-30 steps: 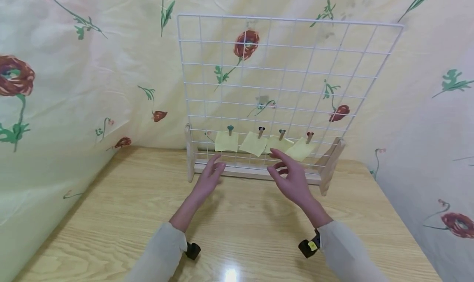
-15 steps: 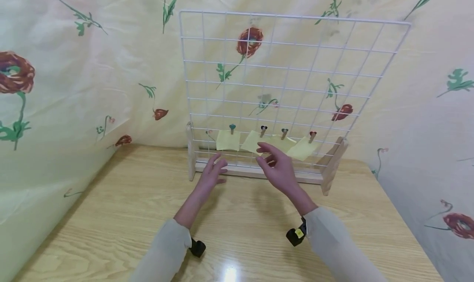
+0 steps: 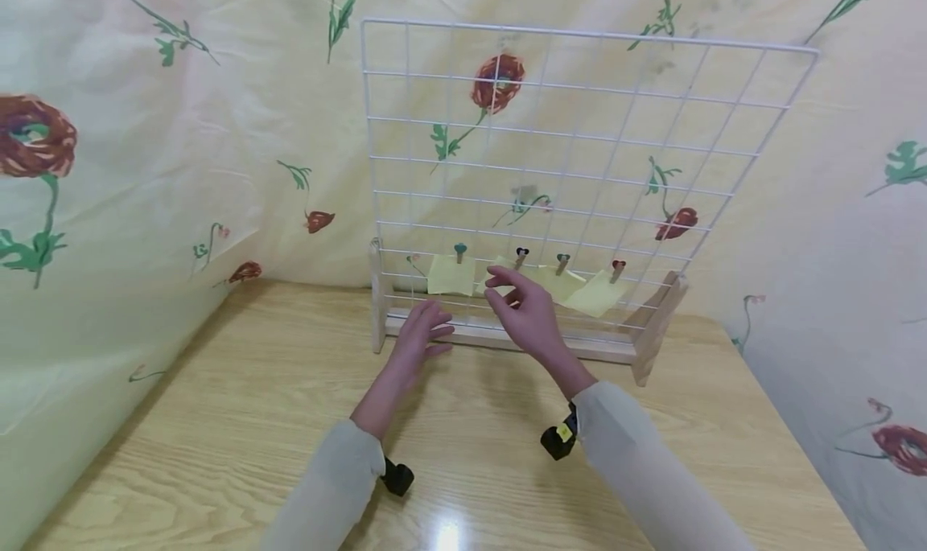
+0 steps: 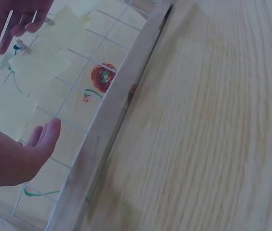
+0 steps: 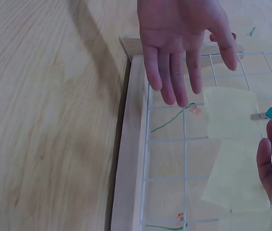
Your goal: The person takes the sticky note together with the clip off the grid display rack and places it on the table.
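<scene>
A white wire grid (image 3: 579,141) in a wooden stand (image 3: 655,326) holds a row of pale yellow paper notes along its lower part. Small clothespins fix them: one with a teal heart (image 3: 460,251), then a dark one (image 3: 522,255), a green one (image 3: 563,263) and a red one (image 3: 618,270). Before the leftmost note (image 3: 451,276) and a little below it, my left hand (image 3: 414,340) hovers with fingers extended, holding nothing. My right hand (image 3: 527,314) is in front of the second note, partly hiding it. Its fingers are loosely bent around nothing.
The stand's wooden base bar (image 4: 95,139) runs along the tabletop (image 3: 239,406). Floral cloth (image 3: 145,237) encloses the back and both sides. A black wrist camera (image 3: 558,440) sits below the right sleeve, another (image 3: 398,477) below the left.
My right hand has shifted left, from before the third note to before the second. The left hand stays near its place, its fingers more spread. The camera view has drifted slightly.
</scene>
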`<state>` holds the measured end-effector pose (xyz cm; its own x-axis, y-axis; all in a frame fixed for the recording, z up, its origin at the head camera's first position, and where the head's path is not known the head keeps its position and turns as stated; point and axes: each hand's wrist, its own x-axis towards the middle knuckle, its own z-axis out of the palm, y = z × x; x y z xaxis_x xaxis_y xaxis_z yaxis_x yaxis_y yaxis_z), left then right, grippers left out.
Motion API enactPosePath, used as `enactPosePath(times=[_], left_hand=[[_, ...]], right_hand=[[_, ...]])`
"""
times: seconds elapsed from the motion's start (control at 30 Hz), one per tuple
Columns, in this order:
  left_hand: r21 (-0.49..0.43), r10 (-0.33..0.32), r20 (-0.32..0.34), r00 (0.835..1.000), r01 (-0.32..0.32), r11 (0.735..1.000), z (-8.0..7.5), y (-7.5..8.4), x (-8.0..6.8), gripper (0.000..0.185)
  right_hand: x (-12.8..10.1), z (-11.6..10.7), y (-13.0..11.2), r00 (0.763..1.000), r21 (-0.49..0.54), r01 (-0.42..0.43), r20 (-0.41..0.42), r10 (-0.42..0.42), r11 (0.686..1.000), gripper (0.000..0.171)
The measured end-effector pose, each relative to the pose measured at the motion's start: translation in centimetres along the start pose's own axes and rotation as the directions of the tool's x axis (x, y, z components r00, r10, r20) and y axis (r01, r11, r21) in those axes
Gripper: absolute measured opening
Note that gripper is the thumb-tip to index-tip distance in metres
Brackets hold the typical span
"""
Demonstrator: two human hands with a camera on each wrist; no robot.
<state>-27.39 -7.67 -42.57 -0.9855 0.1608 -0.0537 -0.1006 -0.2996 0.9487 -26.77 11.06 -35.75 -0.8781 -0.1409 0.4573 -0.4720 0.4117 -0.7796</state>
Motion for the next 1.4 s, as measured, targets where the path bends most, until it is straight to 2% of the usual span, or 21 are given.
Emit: enactPosePath(times=[0.37,0.73,0.93,1.23,1.4], left_hand=[[-0.131,-0.043,-0.052,0.998,0.036,0.991,0.7,0.2,1.1,0.060],[-0.261,-0.092,-0.094,0.991,0.065,0.963,1.4,0.6,1.9,0.061],[-0.321,-0.123,-0.135,0.983,0.073,0.944,1.6,0.6,2.1,0.062],[-0.367,-0.113,-0.137,0.984,0.056,0.929,1.5,0.8,2.5,0.058],[-0.382,-0.110,-0.152,0.982,0.044,0.923,1.6,0.9,2.6,0.056]], right_hand=[[2.6,1.3,-0.7,1.000,-0.022,0.007,0.010,-0.007,1.000,0.037],[4.3,2.1,-1.0,0.994,-0.030,-0.066,0.083,0.068,0.997,0.045],[5.3,2.4,-0.6,0.990,-0.078,-0.072,0.112,0.080,0.994,0.049],[6.6,3.2,-0.8,0.985,-0.178,-0.074,0.140,0.100,0.981,0.052],[6.9,3.5,-0.7,0.986,-0.195,-0.080,0.131,0.107,0.977,0.050]])
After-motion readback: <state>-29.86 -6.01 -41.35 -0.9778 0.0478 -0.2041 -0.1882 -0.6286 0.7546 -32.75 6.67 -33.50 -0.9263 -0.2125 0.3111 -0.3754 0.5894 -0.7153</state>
